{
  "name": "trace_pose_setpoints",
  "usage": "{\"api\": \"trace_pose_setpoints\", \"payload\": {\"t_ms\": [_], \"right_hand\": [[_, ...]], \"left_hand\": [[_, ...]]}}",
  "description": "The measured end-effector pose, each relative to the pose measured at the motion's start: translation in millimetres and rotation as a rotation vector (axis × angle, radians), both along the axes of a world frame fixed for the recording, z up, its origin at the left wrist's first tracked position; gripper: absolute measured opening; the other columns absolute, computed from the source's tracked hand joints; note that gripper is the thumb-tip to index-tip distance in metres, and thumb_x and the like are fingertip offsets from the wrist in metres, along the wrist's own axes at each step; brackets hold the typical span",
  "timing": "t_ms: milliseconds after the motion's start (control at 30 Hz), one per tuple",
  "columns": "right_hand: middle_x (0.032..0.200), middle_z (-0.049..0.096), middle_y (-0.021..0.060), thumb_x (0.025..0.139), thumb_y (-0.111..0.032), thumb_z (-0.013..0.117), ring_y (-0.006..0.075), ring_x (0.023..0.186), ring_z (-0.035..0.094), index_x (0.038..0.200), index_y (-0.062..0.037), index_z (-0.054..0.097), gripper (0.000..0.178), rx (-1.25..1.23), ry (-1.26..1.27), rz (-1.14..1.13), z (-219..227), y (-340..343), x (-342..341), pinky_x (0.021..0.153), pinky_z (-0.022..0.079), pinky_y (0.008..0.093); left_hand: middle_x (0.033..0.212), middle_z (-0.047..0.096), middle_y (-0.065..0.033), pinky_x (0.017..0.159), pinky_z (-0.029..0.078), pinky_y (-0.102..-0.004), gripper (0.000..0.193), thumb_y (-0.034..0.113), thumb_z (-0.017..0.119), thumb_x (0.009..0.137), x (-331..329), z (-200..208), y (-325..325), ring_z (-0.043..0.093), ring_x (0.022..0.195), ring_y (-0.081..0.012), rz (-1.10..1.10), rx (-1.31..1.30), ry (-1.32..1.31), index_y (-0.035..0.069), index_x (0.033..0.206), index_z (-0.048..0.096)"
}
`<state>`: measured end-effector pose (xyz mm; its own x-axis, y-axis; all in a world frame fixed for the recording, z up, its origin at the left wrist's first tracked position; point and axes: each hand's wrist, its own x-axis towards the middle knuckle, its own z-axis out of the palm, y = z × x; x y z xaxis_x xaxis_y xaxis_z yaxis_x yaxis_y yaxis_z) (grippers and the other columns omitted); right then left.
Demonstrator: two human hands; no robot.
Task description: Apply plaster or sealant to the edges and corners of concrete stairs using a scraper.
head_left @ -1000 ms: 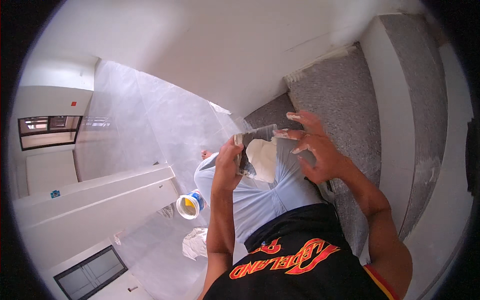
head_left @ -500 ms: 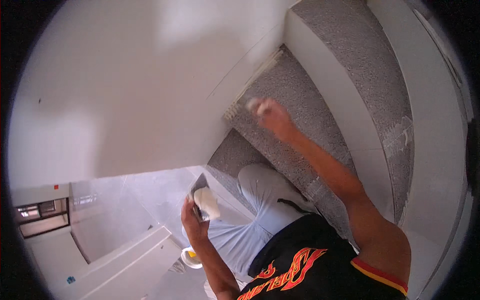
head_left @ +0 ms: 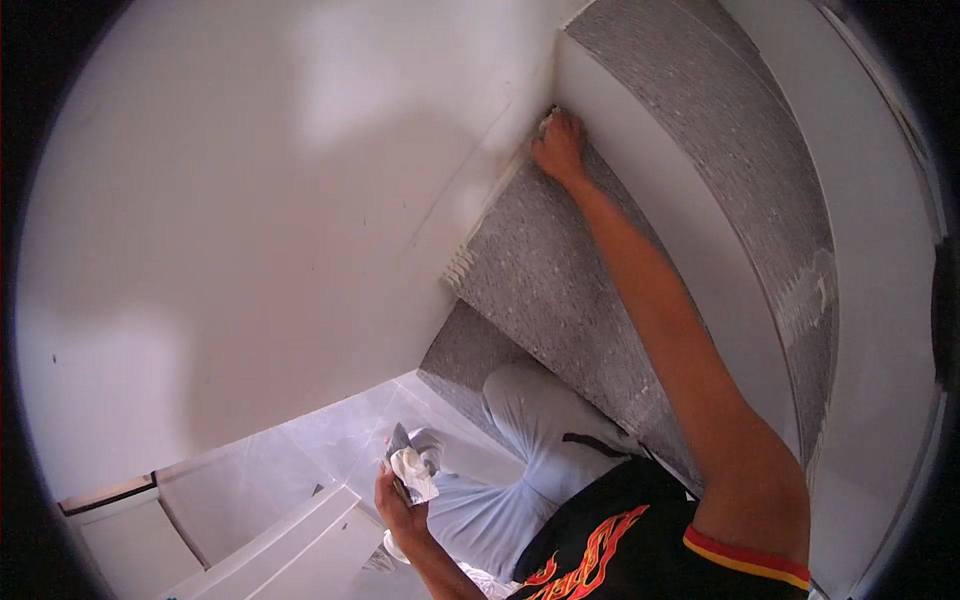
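Our left hand point(head_left: 402, 510) has its fingers wrapped around the near edge of a flat plate point(head_left: 400, 440) loaded with white paste point(head_left: 412, 472), held up by our left knee. Our right hand point(head_left: 560, 148) is reached out to the back corner of the grey speckled stair tread point(head_left: 570, 260), against the white wall point(head_left: 260, 200); fingers look bent, but we can't tell whether they grip anything. We see ridged paste point(head_left: 458, 266) at the tread's wall-side edge.

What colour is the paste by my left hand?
Off-white paste, best seen in the head view.
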<state>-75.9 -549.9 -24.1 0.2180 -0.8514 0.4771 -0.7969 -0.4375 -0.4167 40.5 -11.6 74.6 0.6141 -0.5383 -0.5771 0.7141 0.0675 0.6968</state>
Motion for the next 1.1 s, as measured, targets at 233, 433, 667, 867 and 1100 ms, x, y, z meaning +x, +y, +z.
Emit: {"api": "trace_pose_setpoints", "payload": {"t_ms": [233,433,667,867,1100], "right_hand": [[0.116,0.045,0.0191,0.072,-0.029,0.055,0.0354,0.109,0.039,0.108,0.0033,0.046,0.049,0.219,0.215,-0.056,20,0,7,0.09,0.031,0.0508],[0.121,0.042,0.0213,0.072,-0.031,0.056,0.0375,0.114,0.036,0.11,0.0058,0.044,0.055,0.178,0.294,-0.073,22,3,10,0.092,0.027,0.0548],[0.121,0.043,0.0242,0.072,-0.029,0.053,0.0405,0.113,0.036,0.113,0.0062,0.043,0.055,0.345,0.114,0.075,13,-5,-3,0.094,0.026,0.0555],[0.112,0.047,0.0245,0.071,-0.023,0.054,0.0402,0.107,0.041,0.109,0.0059,0.045,0.049,0.221,0.149,-0.037,12,-6,13,0.09,0.031,0.0517],[0.112,0.048,0.0247,0.072,-0.022,0.053,0.0376,0.105,0.045,0.109,0.0058,0.045,0.047,0.198,0.209,0.058,7,12,-3,0.087,0.037,0.0467]], "left_hand": [[0.103,0.054,-0.0067,0.073,0.046,-0.0284,0.045,0.016,0.044,0.078,-1,-8,0,0.056,0.086,-0.0169,0.014,-0.063,0.086,0.002,0.121,0.041],[0.103,0.053,-0.0069,0.074,0.046,-0.0286,0.042,0.015,0.044,0.08,-4,-1,-4,0.055,0.088,-0.0167,0.0,-0.051,0.061,0.001,0.119,0.041],[0.1,0.054,-0.0073,0.074,0.046,-0.0294,0.039,0.016,0.043,0.081,-5,-1,-5,0.055,0.087,-0.0171,-0.004,-0.063,0.041,0.0,0.116,0.043],[0.099,0.054,-0.0072,0.074,0.046,-0.0295,0.035,0.016,0.043,0.08,0,0,3,0.055,0.086,-0.0177,-0.033,-0.056,-0.002,0.001,0.112,0.045],[0.102,0.054,-0.0069,0.077,0.044,-0.03,0.038,0.015,0.043,0.08,-8,9,-7,0.054,0.091,-0.0178,-0.026,-0.139,0.041,0.001,0.115,0.044]]}}
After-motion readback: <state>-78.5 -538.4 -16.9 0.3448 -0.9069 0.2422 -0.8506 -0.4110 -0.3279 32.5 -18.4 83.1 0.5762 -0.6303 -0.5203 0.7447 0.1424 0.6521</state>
